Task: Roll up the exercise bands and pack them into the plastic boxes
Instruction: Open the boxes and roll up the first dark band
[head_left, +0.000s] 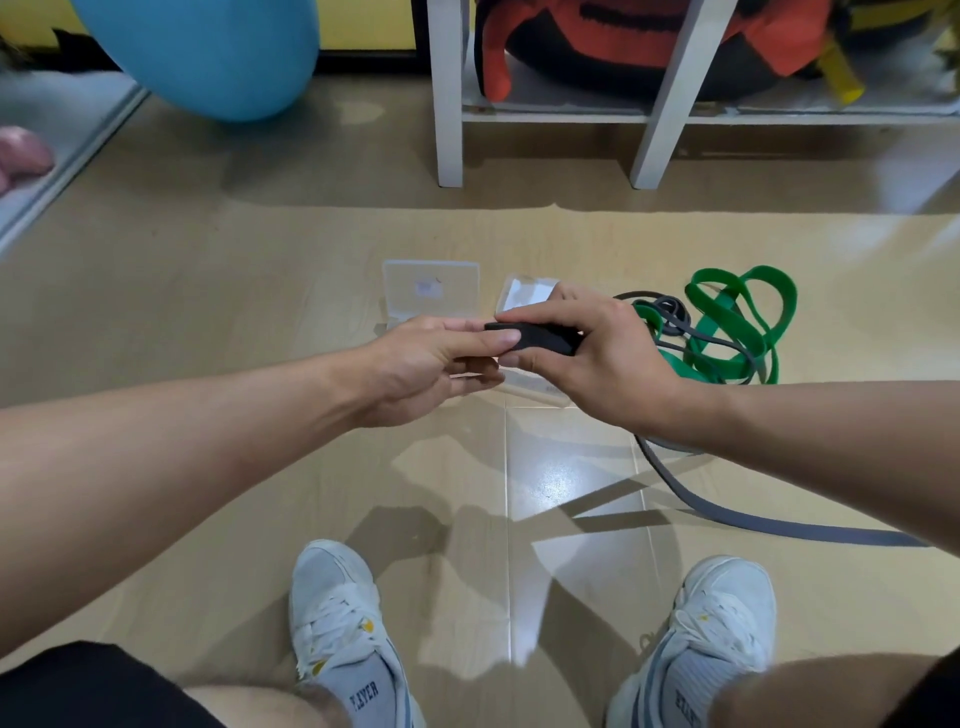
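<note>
My right hand (597, 358) grips a small dark roll of grey exercise band (540, 336) above the floor. My left hand (431, 364) pinches the roll's left end with thumb and fingers. The band's loose tail (737, 517) trails from under my right wrist across the floor to the right. A green band (737, 322) lies in a loose tangle on the floor, with more grey band (670, 312) mixed in. Two clear plastic boxes sit on the floor behind my hands: one open (431, 283) on the left, the other (524, 293) partly hidden by my hands.
A white shelf frame (449, 104) stands at the back with an orange and black bag (649, 41) on it. A blue exercise ball (208, 52) rests at the back left. My two white sneakers (337, 613) are at the bottom.
</note>
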